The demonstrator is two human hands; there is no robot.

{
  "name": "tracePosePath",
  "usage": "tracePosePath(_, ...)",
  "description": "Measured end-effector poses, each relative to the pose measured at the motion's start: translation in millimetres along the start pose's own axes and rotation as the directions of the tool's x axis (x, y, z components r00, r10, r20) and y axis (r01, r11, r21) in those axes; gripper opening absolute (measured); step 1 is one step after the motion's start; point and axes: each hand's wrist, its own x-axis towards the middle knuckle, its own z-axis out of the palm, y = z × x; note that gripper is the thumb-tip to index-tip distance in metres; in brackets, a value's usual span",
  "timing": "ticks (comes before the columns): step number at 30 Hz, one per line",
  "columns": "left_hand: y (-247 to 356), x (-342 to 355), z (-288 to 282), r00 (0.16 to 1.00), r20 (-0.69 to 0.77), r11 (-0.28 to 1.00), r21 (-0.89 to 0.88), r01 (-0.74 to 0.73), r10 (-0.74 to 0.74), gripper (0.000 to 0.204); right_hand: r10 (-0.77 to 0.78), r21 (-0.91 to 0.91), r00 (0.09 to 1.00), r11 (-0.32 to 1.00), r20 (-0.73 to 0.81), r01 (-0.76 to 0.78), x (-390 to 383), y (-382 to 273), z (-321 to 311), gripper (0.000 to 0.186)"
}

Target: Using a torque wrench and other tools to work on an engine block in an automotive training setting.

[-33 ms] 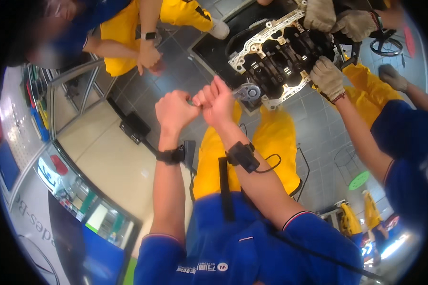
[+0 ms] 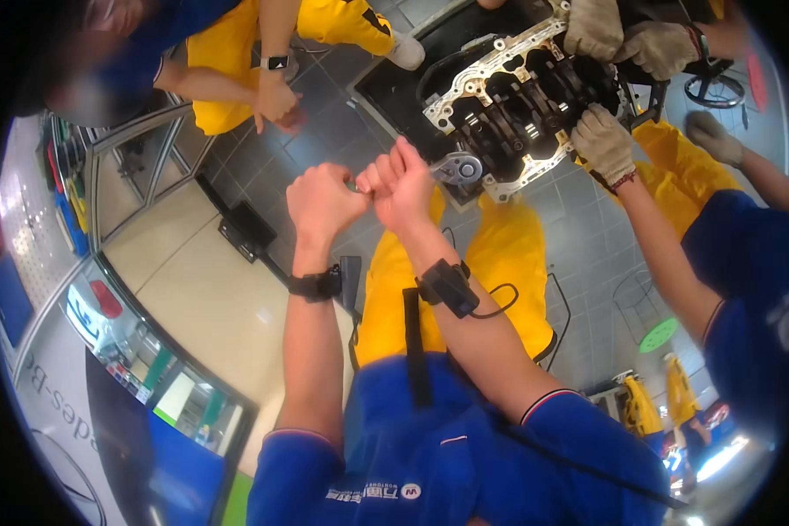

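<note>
My left hand (image 2: 326, 203) is closed, its fingers curled in and its thumb side turned toward my right hand. Touching it, my right hand (image 2: 401, 188) is also closed, with its thumb and index finger raised. A tiny dark greenish bit shows where the two meet; what they hold, if anything, is hidden. Both hands are in the air above my lap. Just beyond the right one is a round silver metal part (image 2: 458, 168), beside an open engine block (image 2: 475, 88) with a pale metal rim and a dark interior.
Gloved hands (image 2: 603, 145) of other people touch the engine block from the right. At upper left, another person's bare hands (image 2: 276, 103) hang together. A beige panel (image 2: 202, 263) and glass-fronted frame stand left. A green round stool seat (image 2: 659, 335) is at right on grey tiles.
</note>
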Motion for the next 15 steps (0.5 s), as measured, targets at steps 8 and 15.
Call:
tracePosePath(8, -9.4, -8.6, 2.6, 0.996, -0.085, 1.0, 0.003, -0.011, 0.012, 0.024, 0.078, -0.049, 0.996, 0.996, -0.043, -0.08, -7.0, 0.4, 12.5, 0.052)
tracePosePath(15, -14.7, -5.2, 10.8, 0.971, -0.212, 0.991, -0.05, -0.121, 0.108, 0.023, 0.053, -0.066, 0.998, 0.996, 0.028, -0.051, -2.1, -3.8, 11.3, 0.052)
